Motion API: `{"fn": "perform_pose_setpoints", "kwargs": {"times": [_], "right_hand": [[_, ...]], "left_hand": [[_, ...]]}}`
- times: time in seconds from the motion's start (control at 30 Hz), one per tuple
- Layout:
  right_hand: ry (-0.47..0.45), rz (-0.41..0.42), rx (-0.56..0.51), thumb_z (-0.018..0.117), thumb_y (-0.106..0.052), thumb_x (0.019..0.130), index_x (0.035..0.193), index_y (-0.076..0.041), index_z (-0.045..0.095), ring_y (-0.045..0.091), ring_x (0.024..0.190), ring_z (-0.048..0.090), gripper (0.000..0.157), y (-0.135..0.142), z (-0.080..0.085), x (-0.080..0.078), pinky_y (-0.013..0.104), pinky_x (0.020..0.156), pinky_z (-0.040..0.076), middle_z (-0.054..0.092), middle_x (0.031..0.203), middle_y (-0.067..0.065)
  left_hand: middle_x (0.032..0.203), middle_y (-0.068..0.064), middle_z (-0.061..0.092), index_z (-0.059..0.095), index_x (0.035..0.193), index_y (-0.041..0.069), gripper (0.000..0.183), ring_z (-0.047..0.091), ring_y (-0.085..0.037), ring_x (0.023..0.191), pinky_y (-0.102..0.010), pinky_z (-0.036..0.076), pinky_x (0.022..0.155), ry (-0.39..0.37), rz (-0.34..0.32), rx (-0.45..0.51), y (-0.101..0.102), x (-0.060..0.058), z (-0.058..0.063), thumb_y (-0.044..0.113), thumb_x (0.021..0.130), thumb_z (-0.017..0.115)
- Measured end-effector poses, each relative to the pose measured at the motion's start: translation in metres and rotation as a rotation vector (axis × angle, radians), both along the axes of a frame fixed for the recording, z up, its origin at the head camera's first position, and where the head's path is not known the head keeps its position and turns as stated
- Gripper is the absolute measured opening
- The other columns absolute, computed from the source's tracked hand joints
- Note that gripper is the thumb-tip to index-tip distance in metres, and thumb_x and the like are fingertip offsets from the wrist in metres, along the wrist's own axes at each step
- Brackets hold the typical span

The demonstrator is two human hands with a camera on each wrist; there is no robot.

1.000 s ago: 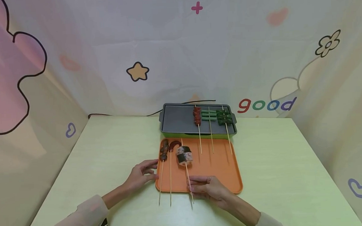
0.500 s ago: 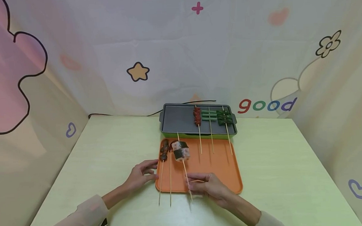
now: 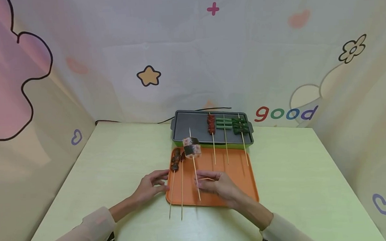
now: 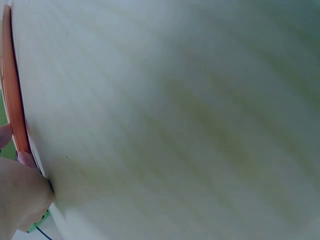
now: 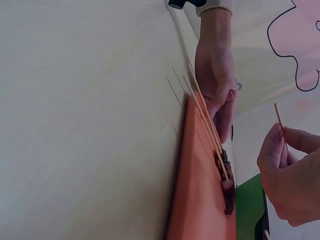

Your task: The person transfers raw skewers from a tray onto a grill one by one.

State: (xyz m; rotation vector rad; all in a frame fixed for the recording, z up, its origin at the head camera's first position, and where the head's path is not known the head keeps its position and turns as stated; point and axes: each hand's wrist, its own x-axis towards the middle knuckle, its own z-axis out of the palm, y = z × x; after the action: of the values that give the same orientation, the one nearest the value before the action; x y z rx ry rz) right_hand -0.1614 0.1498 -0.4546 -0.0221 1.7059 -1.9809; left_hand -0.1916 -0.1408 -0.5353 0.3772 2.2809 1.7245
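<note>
My right hand (image 3: 222,186) pinches the stick of a skewer (image 3: 192,148) between thumb and fingers. Its pink-and-white chunk with dark bands is raised over the orange tray (image 3: 230,163), its tip over the grill's front edge; in the right wrist view the hand (image 5: 295,172) grips the stick's lower end. At the tray's left edge, my left hand (image 3: 148,185) rests thumb and fingers against the rim with fingers loosely bent. Two skewers lie on the tray's left side: a brown meat one (image 3: 175,160) and a dark reddish one (image 3: 182,157), partly hidden behind the raised chunk.
Behind the tray stands a green-sided grill with a grey plate (image 3: 191,122). On its right half lie a red meat skewer (image 3: 211,124), a green bean-like skewer (image 3: 223,124) and a dark green skewer (image 3: 240,125), sticks overhanging the tray. A black cable runs behind it.
The right hand has lifted the banded skewer up and away from me, toward the grill, shifting slightly left. The left hand has stayed at the tray's edge.
</note>
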Motion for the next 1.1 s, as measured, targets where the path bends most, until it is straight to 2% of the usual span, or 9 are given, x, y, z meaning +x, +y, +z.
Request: {"fn": "perform_pose_setpoints", "kwargs": {"times": [0.23,0.4,0.73,1.0,1.1], "right_hand": [[0.014,-0.042,0.038,0.065,0.001,0.096,0.145,0.007,0.051,0.011,0.099,0.072,0.051,-0.006,0.018,-0.020,0.033,0.095,0.058,0.072,0.115,0.003],[0.011,-0.101,0.023,0.064,0.005,0.096,0.142,0.006,0.055,0.008,0.090,0.073,0.047,-0.012,0.026,-0.037,0.030,0.090,0.060,0.073,0.103,-0.003],[-0.046,-0.213,0.003,0.063,0.010,0.095,0.141,0.007,0.056,0.009,0.084,0.074,0.047,-0.021,0.025,-0.071,0.027,0.082,0.061,0.075,0.093,-0.002],[-0.046,-0.253,0.008,0.062,0.012,0.094,0.141,0.008,0.055,0.013,0.090,0.073,0.048,-0.020,0.023,-0.089,0.026,0.081,0.061,0.074,0.097,0.003],[-0.056,-0.254,0.008,0.062,0.011,0.094,0.141,0.010,0.054,0.013,0.087,0.073,0.048,-0.018,0.023,-0.093,0.026,0.079,0.061,0.074,0.096,0.003]], "left_hand": [[0.136,-0.026,0.059,0.054,0.144,-0.004,0.059,0.064,-0.031,0.113,-0.015,0.052,0.088,0.006,0.002,0.014,-0.003,0.000,0.000,0.006,0.090,0.076],[0.135,-0.026,0.059,0.054,0.144,-0.004,0.059,0.064,-0.033,0.113,-0.015,0.052,0.087,0.003,0.005,0.030,-0.003,0.001,0.001,0.005,0.090,0.076],[0.137,-0.026,0.059,0.054,0.144,-0.003,0.058,0.063,-0.034,0.116,-0.015,0.052,0.087,-0.013,0.006,0.019,-0.001,0.002,0.003,0.005,0.090,0.075],[0.135,-0.028,0.059,0.054,0.143,-0.005,0.058,0.064,-0.036,0.115,-0.015,0.053,0.087,0.004,-0.002,0.026,-0.001,0.001,0.001,0.003,0.089,0.075],[0.134,-0.028,0.059,0.054,0.143,-0.005,0.058,0.064,-0.036,0.115,-0.016,0.053,0.087,0.008,-0.003,0.027,-0.002,0.001,0.000,0.003,0.089,0.075]]}}
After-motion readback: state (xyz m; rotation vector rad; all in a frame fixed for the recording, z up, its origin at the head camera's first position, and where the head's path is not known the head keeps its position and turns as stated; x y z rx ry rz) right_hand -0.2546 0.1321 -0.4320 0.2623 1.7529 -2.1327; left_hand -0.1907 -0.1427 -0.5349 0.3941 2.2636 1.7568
